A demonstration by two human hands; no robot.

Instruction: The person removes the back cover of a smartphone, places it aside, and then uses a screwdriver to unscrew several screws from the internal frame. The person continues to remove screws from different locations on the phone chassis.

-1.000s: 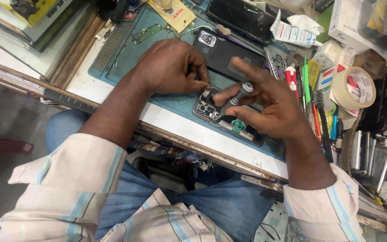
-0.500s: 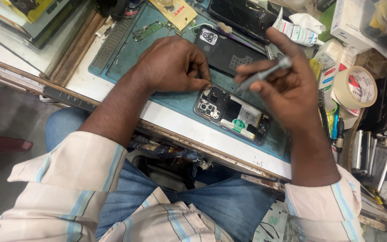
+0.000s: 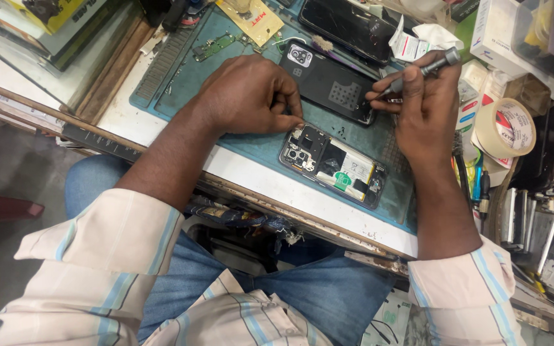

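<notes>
Opened phone on the teal work mat, hands at either end.

The left hand [image 3: 251, 96], fingers curled, presses fingertips against the top edge of the opened phone [image 3: 333, 166] lying on the work mat [image 3: 251, 150]. The right hand [image 3: 428, 102] pinches a grey screwdriver [image 3: 418, 70], its tip over the black back cover [image 3: 331, 86] just beyond the phone.

The left hand [image 3: 248, 96] lies knuckles-up, its fingers curled under and its fingertips [image 3: 293, 118] pressed down in a loose grip; the bare forearm runs back to a rolled striped sleeve. The right hand [image 3: 428, 106] is raised, thumb and fingers pinched in a tight grip around a slim screwdriver [image 3: 418, 70], wrist bent, forearm angling back to the other cuff.
</notes>
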